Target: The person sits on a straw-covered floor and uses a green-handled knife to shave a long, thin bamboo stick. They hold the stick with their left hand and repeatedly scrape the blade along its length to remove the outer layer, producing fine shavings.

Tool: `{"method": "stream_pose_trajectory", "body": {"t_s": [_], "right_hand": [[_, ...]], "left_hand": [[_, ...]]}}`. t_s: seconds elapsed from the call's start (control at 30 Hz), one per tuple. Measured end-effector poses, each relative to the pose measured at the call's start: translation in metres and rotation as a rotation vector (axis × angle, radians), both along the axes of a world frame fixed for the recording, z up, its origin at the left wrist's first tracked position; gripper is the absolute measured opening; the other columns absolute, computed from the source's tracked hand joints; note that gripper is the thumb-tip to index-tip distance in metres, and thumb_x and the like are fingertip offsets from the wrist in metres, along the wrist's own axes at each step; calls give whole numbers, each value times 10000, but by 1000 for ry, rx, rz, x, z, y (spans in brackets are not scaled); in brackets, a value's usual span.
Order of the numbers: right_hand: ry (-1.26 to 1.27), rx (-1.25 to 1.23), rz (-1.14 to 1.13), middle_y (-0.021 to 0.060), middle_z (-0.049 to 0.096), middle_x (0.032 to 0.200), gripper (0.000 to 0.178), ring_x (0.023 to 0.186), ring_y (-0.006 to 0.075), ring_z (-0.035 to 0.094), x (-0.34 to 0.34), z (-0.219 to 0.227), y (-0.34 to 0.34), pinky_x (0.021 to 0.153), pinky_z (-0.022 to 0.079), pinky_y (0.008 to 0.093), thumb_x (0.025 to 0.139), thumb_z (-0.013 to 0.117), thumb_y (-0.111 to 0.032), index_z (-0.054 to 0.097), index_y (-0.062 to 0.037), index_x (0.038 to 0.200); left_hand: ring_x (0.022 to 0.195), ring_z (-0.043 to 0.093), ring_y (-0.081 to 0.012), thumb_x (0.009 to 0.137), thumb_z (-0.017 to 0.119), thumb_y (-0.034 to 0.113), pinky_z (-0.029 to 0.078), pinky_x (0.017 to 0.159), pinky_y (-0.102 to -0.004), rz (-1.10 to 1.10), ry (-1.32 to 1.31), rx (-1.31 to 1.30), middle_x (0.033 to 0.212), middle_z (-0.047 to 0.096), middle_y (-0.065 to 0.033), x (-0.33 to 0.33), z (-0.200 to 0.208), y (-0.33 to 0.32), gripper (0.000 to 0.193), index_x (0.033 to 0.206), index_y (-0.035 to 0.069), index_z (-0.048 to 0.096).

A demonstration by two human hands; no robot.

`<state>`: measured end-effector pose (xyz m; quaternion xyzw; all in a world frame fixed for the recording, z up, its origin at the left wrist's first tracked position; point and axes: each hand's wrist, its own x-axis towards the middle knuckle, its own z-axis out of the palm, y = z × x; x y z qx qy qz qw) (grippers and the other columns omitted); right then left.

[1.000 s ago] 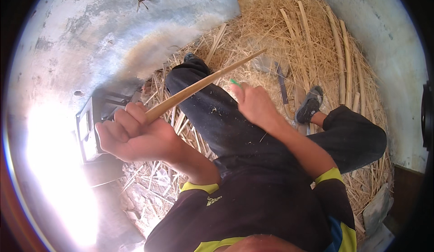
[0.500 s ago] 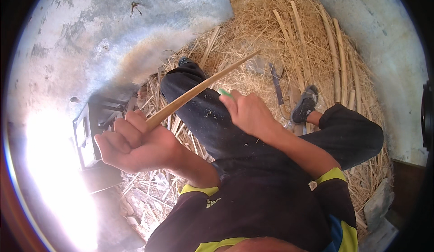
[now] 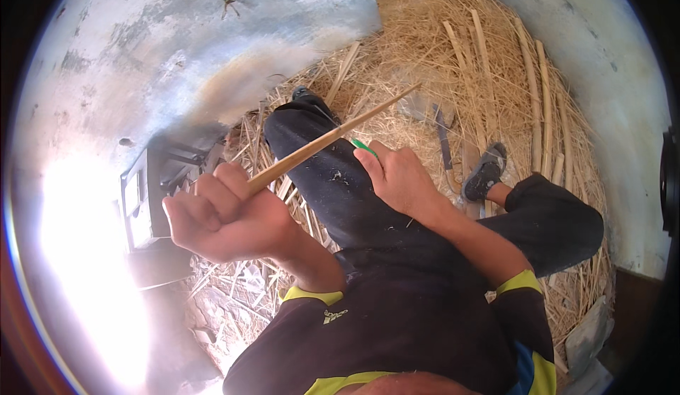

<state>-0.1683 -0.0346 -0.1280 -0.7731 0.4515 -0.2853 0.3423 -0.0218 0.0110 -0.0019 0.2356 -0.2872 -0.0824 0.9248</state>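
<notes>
My left hand (image 3: pixel 237 221) is closed around the thick end of a long, tapering bamboo strip (image 3: pixel 312 148). The strip slants away up and to the right over my left thigh, its thin tip in the air above the straw. Close beside it on the near side is my right hand (image 3: pixel 404 181), closed on a small knife with a green handle (image 3: pixel 363 147), thumb along the handle. A thin grey line, seemingly its blade, shows just beyond the strip. Whether blade and strip touch I cannot tell.
Dry straw and shavings (image 3: pixel 418 19) cover the floor around my legs. Long canes (image 3: pixel 538 104) lie at the right, and a dark-bladed tool (image 3: pixel 444 136) lies by my shoe (image 3: pixel 485 172). A pale wall (image 3: pixel 212 34) stands at left, with a dark metal frame (image 3: pixel 145 196) below it.
The view has shifted slightly, so most of the scene sits further right and lower. Both hands keep their hold, and more of the green handle shows.
</notes>
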Motion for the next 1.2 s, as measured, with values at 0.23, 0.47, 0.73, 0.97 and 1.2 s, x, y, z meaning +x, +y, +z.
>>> {"method": "stream_pose_trajectory", "body": {"t_s": [0.23,0.47,0.73,0.97,1.2], "right_hand": [[56,98,-38,282,573,639,455,629,465,574,-4,-20,-9,616,447,523,986,411,-372,605,29,896],[128,30,-77,262,577,598,483,582,451,589,-10,-39,-30,570,480,515,981,412,-410,616,15,875],[155,-53,-138,257,589,605,510,606,440,606,-7,-44,-32,586,502,500,983,395,-420,632,20,884],[118,76,-98,295,597,660,557,674,446,623,-2,-48,-22,611,504,510,989,380,-419,625,59,843],[51,-27,-34,269,589,606,537,603,452,611,3,-51,-22,577,506,502,983,404,-416,620,54,839]], "left_hand": [[386,90,-72,894,478,200,108,391,-272,53,47,45,473,110,63,5,-2,4,448,560,200,180],[399,76,-79,891,471,211,124,396,-262,66,1,65,463,112,55,7,-2,4,448,564,201,165],[412,78,-81,888,467,205,143,411,-253,85,13,82,476,98,55,9,0,-2,446,571,206,153],[412,89,-75,882,469,194,141,410,-244,69,-26,87,472,97,56,19,-5,2,451,569,208,146],[410,97,-73,882,445,199,146,391,-245,70,-37,87,464,106,58,19,0,-5,431,570,202,148]]}}
